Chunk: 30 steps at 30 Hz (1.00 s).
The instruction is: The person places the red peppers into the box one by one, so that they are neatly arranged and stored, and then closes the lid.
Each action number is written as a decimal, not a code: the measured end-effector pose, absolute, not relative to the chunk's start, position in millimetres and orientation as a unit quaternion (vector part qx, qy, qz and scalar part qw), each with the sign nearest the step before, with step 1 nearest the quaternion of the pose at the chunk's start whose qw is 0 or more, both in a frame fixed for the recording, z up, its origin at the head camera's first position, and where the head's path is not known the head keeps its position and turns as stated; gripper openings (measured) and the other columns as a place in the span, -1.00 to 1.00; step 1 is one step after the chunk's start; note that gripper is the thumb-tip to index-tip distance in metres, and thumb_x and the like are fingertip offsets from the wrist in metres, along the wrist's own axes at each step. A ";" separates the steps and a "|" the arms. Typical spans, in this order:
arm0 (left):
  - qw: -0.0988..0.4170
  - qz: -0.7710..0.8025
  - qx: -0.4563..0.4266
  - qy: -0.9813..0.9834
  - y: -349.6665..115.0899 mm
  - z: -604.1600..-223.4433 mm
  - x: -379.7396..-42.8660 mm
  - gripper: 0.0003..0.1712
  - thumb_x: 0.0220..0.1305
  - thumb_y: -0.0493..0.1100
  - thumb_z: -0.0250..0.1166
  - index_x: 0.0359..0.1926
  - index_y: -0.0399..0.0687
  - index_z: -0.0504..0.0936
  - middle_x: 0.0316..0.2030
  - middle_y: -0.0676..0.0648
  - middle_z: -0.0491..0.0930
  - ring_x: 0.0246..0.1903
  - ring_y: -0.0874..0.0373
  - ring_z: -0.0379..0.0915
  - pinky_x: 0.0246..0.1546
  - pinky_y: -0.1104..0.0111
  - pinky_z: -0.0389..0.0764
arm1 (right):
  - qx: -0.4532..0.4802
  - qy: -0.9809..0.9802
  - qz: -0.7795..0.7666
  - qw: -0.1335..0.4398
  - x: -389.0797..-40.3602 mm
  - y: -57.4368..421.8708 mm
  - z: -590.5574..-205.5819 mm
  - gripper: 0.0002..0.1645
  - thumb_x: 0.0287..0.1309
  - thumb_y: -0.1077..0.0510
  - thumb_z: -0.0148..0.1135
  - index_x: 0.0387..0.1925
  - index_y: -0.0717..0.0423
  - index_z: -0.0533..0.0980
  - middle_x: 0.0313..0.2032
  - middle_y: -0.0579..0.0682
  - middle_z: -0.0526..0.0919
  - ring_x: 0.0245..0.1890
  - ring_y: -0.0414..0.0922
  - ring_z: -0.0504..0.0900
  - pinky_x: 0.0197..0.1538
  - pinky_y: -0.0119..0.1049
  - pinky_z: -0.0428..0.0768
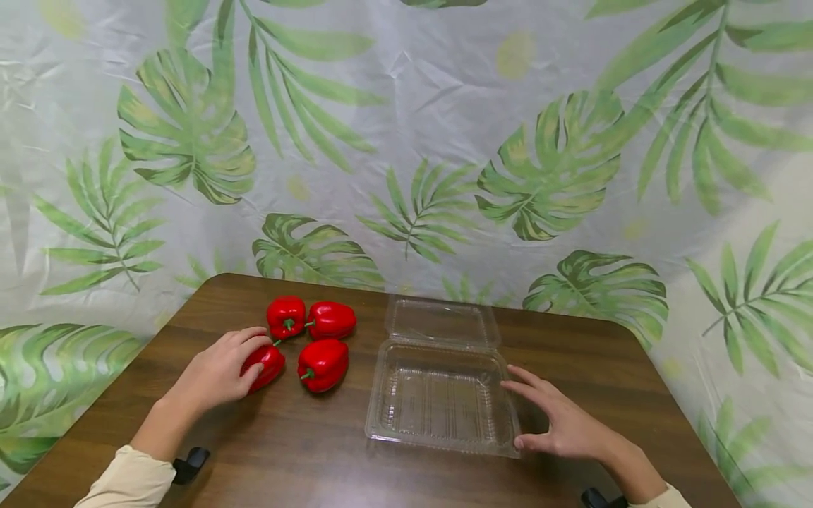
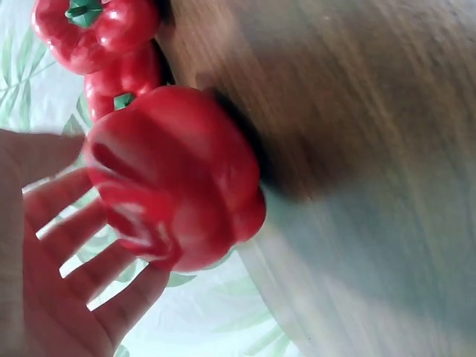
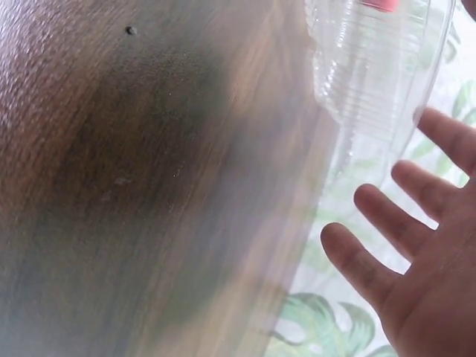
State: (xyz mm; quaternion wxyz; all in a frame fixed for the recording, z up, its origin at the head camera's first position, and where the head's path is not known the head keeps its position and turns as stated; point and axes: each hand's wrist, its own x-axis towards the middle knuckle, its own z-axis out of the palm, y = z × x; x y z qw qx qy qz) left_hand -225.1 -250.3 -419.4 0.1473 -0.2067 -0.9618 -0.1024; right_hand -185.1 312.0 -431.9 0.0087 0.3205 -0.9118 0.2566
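Observation:
In the head view my left hand grips a red bell pepper with a green stem, thumb on its near side and fingers over the far side. The left wrist view shows the fingers along one side of that pepper, which overlaps the wooden table. My right hand is beside a clear plastic clamshell container, fingers straight and spread, thumb tip right at its near right corner. In the right wrist view the right hand has one fingertip at the container's rim.
Three more red bell peppers lie close by: one at the back left, one behind on the right, one nearer the container. The container's lid lies folded back toward the table's far edge. A leaf-patterned curtain hangs behind.

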 end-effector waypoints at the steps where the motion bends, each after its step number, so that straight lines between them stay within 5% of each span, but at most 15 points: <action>1: 0.143 -0.103 -0.205 -0.963 -250.5 -419.7 -224.5 -0.50 0.10 -0.19 0.39 0.11 -0.16 0.61 0.16 -0.24 0.55 0.11 -0.22 0.48 -0.05 -0.11 0.65 | 0.321 -0.912 0.257 0.009 -184.9 311.8 -432.2 -0.06 0.01 -0.08 0.47 0.38 0.16 0.33 0.44 0.36 0.19 0.33 0.42 0.25 0.02 0.43 0.45; 15: 0.099 -0.122 -0.199 -0.967 -253.6 -419.1 -218.6 -0.28 -0.03 -0.21 0.53 0.23 -0.11 0.54 0.27 -0.24 0.45 0.14 -0.28 0.45 -0.10 -0.17 0.64 | 0.338 -0.909 0.244 0.021 -185.6 310.0 -434.0 0.05 -0.03 -0.12 0.49 0.43 0.20 0.27 0.44 0.34 0.19 0.31 0.41 0.28 0.00 0.38 0.49; 30: 0.104 -0.143 -0.198 -0.964 -258.1 -423.1 -214.9 -0.26 -0.02 -0.31 0.50 0.26 -0.06 0.52 0.31 -0.28 0.41 0.20 -0.32 0.41 0.02 -0.21 0.58 | 0.337 -0.910 0.242 0.025 -187.2 307.2 -432.1 0.06 -0.04 -0.11 0.49 0.42 0.20 0.27 0.44 0.33 0.19 0.31 0.42 0.28 0.00 0.38 0.49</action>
